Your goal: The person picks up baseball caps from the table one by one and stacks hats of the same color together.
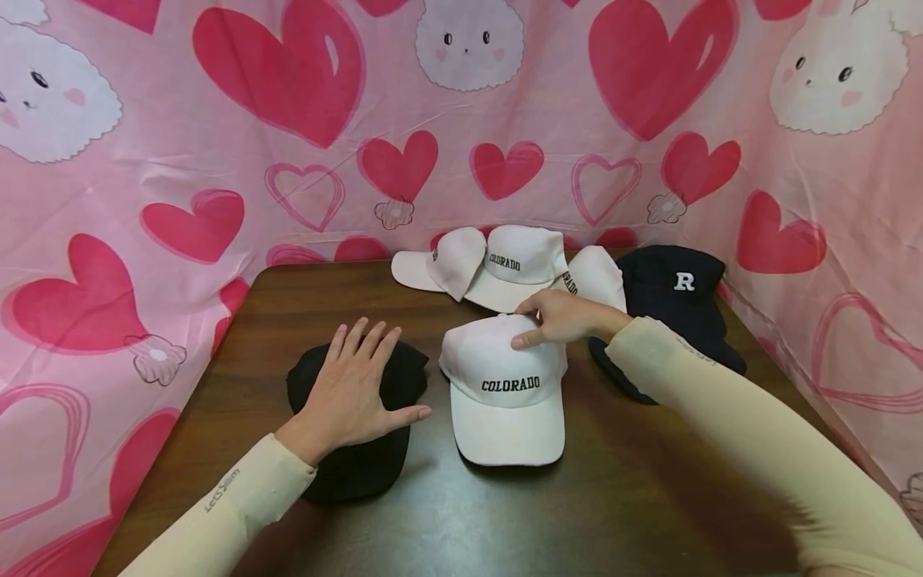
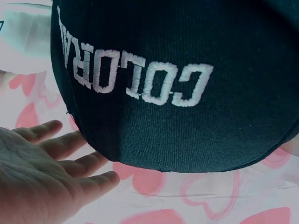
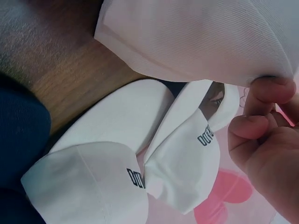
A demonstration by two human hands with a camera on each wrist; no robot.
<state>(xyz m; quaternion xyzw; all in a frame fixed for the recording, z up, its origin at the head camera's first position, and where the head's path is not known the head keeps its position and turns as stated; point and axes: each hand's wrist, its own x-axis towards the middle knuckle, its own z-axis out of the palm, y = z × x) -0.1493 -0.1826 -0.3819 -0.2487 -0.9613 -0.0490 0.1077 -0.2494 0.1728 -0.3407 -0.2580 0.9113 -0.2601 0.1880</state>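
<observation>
Head view: white cap [image 1: 505, 401], mid counter [image 1: 620, 497], beside black cap [image 1: 369, 465]. Right hand [image 1: 568, 316]: grip pinching white cap's rear. Left hand [image 1: 348, 393]: grasping nothing, spread over black cap. Light pinch advisable, I'd say, against creasing.

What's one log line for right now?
left hand: spread over black cap | right hand: pinches front white cap | behind: three white caps

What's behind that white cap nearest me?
Three white caps, then a pink heart-print cloth. The right grip hides part of the rightmost white cap; the near cap hides tabletop behind its crown.
</observation>
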